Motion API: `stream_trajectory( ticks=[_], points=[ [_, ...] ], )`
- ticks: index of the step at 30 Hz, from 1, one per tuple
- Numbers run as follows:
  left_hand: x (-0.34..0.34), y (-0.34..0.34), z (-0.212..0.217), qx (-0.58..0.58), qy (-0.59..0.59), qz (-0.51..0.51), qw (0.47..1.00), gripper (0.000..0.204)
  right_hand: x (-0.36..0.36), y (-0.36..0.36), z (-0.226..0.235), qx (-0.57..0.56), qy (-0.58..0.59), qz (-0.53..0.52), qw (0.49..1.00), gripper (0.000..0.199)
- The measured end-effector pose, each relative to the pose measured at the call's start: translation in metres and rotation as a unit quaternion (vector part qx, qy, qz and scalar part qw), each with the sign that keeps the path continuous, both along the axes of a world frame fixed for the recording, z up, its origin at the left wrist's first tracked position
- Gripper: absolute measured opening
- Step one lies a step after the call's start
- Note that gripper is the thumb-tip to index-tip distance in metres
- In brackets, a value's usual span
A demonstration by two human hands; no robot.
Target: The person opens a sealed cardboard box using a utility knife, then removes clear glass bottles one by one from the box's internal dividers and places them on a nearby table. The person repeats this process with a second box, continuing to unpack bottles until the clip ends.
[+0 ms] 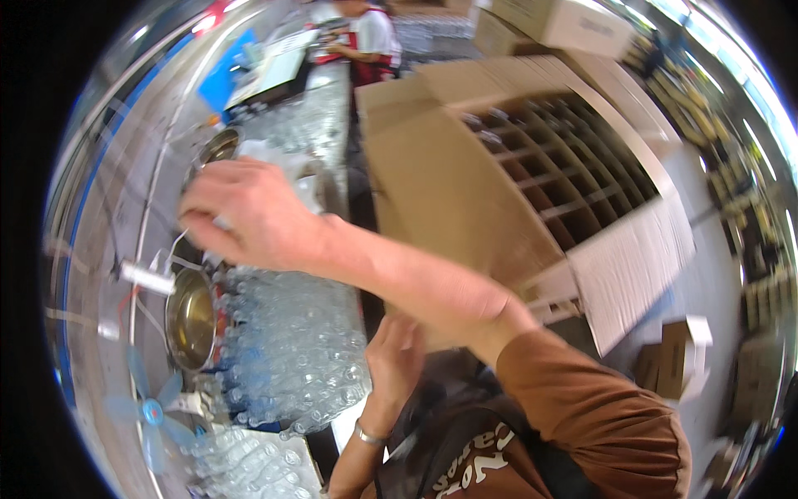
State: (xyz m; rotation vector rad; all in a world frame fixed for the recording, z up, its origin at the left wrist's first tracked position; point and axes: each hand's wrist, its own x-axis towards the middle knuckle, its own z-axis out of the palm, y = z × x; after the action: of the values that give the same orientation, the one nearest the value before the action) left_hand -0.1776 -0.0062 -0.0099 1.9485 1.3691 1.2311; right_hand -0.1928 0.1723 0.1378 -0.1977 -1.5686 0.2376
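Note:
My right hand (pixel 253 212) reaches across to the left over the table, its fingers curled inward; what they hold, if anything, is blurred and hidden. It is above rows of small clear bottles (pixel 291 333), close to a metal bowl (pixel 190 320) that looks amber inside. Under my right forearm, my left hand (pixel 395 362) is held up beside the bottles with bent fingers pressed together. A metal band (pixel 369 433) circles that wrist. To the right stands an opened cardboard box (pixel 465 187) with a grid of dividers (pixel 573 158); clear bottles show in some far cells.
A second metal bowl (pixel 223 145) sits farther back. At the left are a blue-bladed fan (pixel 151 411) and a white power strip (pixel 148 278). Another person (pixel 370 41) works at the table's far end. More cartons (pixel 565 25) are stacked behind the box.

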Motion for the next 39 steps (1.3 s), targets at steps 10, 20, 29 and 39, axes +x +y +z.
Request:
stream_trajectory(
  ticks=[10, 20, 29, 39],
  points=[
    [0.260, 0.042, 0.020, 0.145, 0.264, -0.190, 0.934, 0.071, 0.360, -0.077, -0.031, -0.023, -0.338, -0.293, 0.894, 0.006],
    [0.282, 0.056, 0.010, 0.140, 0.309, -0.178, 0.924, 0.040, 0.666, -0.013, -0.142, -0.457, -0.290, -0.498, 0.678, 0.039],
    [0.297, 0.050, 0.030, 0.054, 0.344, -0.145, 0.926, 0.035, 0.865, 0.023, -0.092, -0.384, -0.420, -0.473, 0.673, 0.047],
    [0.396, 0.142, 0.113, 0.075, 0.244, -0.222, 0.941, 0.043, 0.847, -0.017, -0.110, -0.372, -0.509, -0.464, 0.622, 0.061]
  ],
)
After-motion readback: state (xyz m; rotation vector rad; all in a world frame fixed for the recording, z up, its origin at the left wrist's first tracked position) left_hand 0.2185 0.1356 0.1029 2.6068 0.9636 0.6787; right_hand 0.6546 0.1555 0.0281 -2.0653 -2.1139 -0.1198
